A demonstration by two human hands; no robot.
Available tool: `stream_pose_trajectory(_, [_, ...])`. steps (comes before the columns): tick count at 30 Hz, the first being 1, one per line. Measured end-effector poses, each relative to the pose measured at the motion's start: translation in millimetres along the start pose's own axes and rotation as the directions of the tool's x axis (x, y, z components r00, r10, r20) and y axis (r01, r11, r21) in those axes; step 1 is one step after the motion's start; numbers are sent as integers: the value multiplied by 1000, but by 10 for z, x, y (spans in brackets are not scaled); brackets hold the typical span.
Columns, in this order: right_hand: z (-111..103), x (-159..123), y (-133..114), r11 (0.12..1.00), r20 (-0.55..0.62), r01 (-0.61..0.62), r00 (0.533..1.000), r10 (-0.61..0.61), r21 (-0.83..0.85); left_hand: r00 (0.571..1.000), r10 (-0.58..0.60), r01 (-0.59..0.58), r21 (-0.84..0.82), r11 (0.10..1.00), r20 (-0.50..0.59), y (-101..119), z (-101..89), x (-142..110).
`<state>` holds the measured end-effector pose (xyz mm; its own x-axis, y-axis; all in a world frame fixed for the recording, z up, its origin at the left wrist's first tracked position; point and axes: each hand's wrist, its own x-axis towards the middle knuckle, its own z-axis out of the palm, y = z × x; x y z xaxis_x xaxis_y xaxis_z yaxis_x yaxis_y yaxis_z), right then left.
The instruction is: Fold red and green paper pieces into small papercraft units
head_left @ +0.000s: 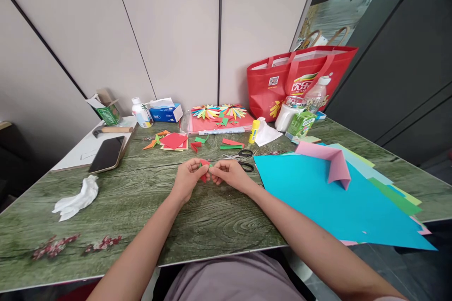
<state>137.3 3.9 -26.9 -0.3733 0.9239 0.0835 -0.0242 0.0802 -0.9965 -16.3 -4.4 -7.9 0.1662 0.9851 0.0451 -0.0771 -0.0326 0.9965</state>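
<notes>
Between my two hands is a small folded paper piece (204,178) in red and green. My left hand (188,178) pinches its left side, and my right hand (229,174) closes its fingertips on the right side. Part of the piece is hidden by my fingers. Just beyond my right hand lie black-handled scissors (246,153), partly covered by that hand. Farther back are red and green folded strips (232,143), a small red folded piece (195,146) and a green one (202,139). A yellow glue stick (253,131) stands upright behind the scissors.
Large blue paper sheets (303,193) with a folded pink strip (326,155) cover the right side. Left are a phone (107,154), a hammer (113,129) and a crumpled tissue (78,199). At the back stand a tissue box (165,113), paper stars (205,112) and a red bag (263,91).
</notes>
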Motion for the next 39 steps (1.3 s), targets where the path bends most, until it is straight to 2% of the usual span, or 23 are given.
stream_pose_trajectory(6, [-3,39,57,995,-72,-2,997,9,96,995,-95,98,-86,991,36,-15,-15,-2])
stream_pose_trajectory(11, [9,18,17,981,-56,-32,997,44,192,990,-131,137,-140,981,52,-6,4,-4])
stream_pose_trajectory(17, [17,8,-10,980,-85,-51,994,69,190,993,-109,102,-165,981,-35,-38,24,11])
stream_pose_trajectory(23, [2,9,33,984,-54,-90,994,99,154,995,-66,63,-48,997,-68,-53,28,12])
stream_pose_trajectory(27, [2,-1,14,976,-40,-112,992,121,184,997,-73,72,-34,997,-37,-24,6,12])
stream_pose_trajectory(32, [2,-13,-8,939,5,-165,985,171,302,989,-147,148,-169,974,20,-7,-1,11])
stream_pose_trajectory(35, [3,-12,13,922,9,-185,981,193,340,986,-153,162,-205,965,59,-19,-6,6])
stream_pose_trajectory(39, [12,-12,45,923,3,-191,979,201,333,987,-157,161,-169,972,36,-28,-16,1])
